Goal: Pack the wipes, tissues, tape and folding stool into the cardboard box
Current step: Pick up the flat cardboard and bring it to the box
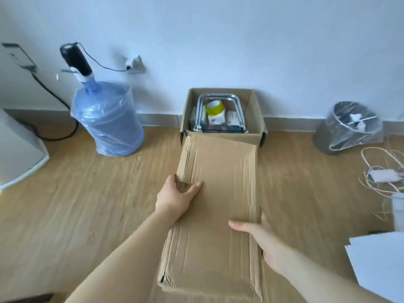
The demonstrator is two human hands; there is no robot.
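Cardboard box (253,114): open, on the wooden floor (87,204) against the wall, well beyond both hands. Contents: folding stool (218,98) with chrome frame; yellow tape roll (214,106) inside the frame; white packs beside it, too small to identify. Long cardboard flap (218,182): runs from the box toward the person. Left hand (177,196): grip on the flap's left edge. Right hand (260,237): grip on its right edge, thumb on top. Water bottle (107,119): far left of the left hand. Bin (349,127): far right.
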